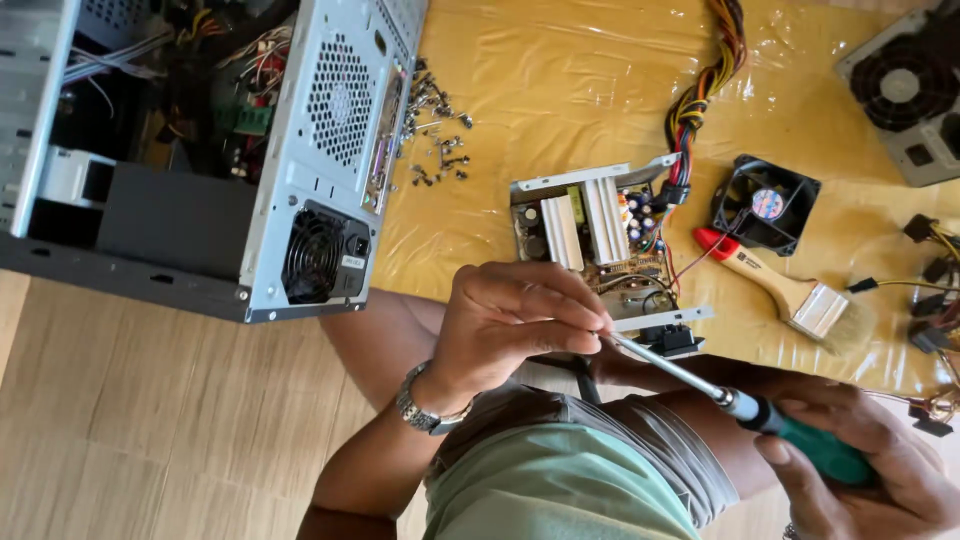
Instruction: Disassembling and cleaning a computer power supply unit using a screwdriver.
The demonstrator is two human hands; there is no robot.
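An opened power supply unit (590, 235) with bare circuit board and pale heat sinks lies on the yellow sheet. My left hand (515, 325) pinches the metal shaft tip of a screwdriver (690, 378) against the unit's near edge. My right hand (870, 465) grips the screwdriver's green handle at the lower right. A wristwatch sits on my left wrist. A bundle of coloured wires (700, 95) runs from the unit toward the top.
An open grey computer case (230, 150) lies at the left. Several loose screws (437, 135) are scattered beside it. A black fan (765, 203), a wooden paintbrush (790, 295) and another power supply (905, 90) sit at the right, with cable connectors (935, 270) nearby.
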